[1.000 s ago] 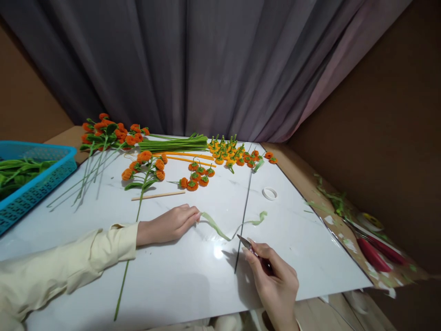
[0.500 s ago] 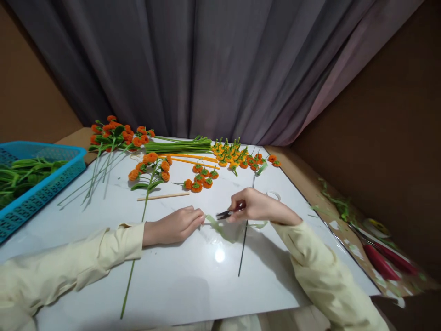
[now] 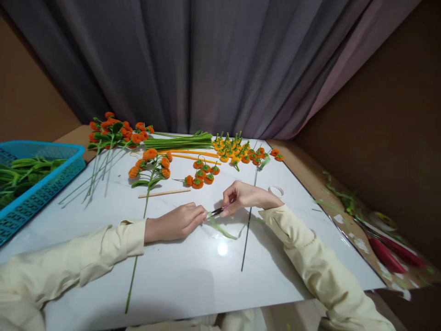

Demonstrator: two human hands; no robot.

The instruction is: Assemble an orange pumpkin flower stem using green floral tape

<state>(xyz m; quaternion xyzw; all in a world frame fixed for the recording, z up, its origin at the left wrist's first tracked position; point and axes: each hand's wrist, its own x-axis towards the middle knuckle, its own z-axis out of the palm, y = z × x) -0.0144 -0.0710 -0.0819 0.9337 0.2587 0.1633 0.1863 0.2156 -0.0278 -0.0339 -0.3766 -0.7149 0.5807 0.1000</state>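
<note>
My left hand point(image 3: 181, 222) is closed, pinching one end of a pale green strip of tape point(image 3: 225, 233) at its fingertips. The strip trails in a loose curve to the right across the table. In my right hand point(image 3: 243, 196) are small dark-bladed scissors point(image 3: 217, 212), their tips at the tape just beside my left fingertips. A thin dark stem wire point(image 3: 245, 243) lies on the table below my right wrist. Under my left forearm runs the green stem of a branch of orange fuzzy flowers point(image 3: 150, 155).
A blue basket point(image 3: 74, 158) of green leaves stands left. Along the back lie green pipe cleaners point(image 3: 179, 141), yellow flowers point(image 3: 230, 149) and orange flower heads point(image 3: 203, 174). A wooden stick point(image 3: 164, 194), white ring point(image 3: 276, 191) and red-handled pliers point(image 3: 387, 255) are also there.
My right hand has moved left, bringing the scissors' tips to the tape by my left fingers. My left hand stays nearly in place, while the view has shifted slightly.
</note>
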